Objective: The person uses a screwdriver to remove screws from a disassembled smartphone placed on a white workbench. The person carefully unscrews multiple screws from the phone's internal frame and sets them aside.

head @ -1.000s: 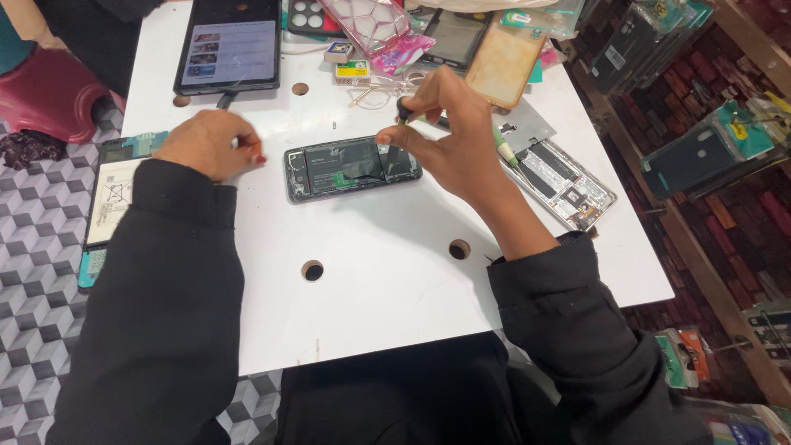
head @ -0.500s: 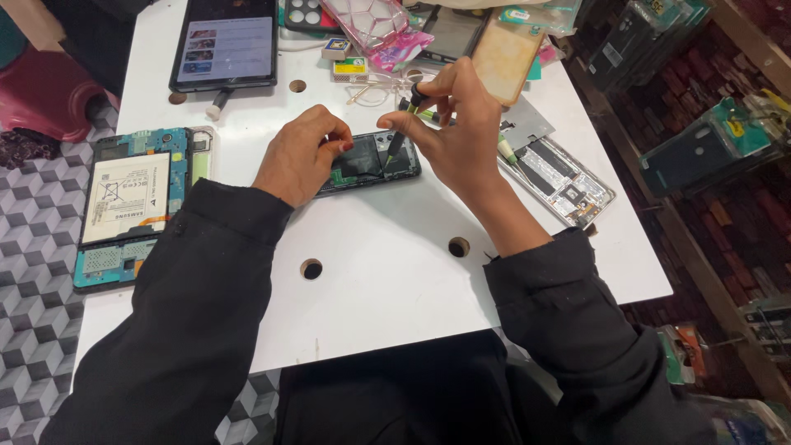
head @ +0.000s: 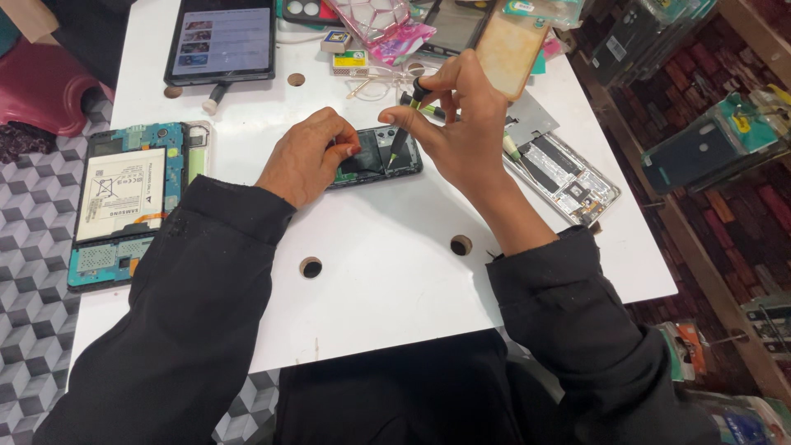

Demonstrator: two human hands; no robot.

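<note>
Tablet (head: 125, 202) with its back cover off lies at far left, well left of the opened phone (head: 375, 156), which sits near the middle of the white table (head: 395, 280). Second tablet (head: 221, 39), screen lit, lies beyond the phone and to its left. Left hand (head: 306, 156) rests palm-down on the phone's left end, fingers curled, tips pressing on the exposed internals; it pins the phone rather than grasping it. Left forearm in a black sleeve comes in diagonally from lower left. Screwdriver (head: 405, 124), dark shaft with a black cap, stands steeply tilted over the phone's right half, tip down on the internals. Right hand (head: 461, 132) is raised just right of the phone, thumb and fingertips pinched closed on the screwdriver, index finger on the cap, wrist bent, forearm running down to lower right. Another dismantled phone (head: 564, 177) lies right of the opened phone, partly behind the right wrist. Pale phone case (head: 511, 45) lies beyond the right hand.
</note>
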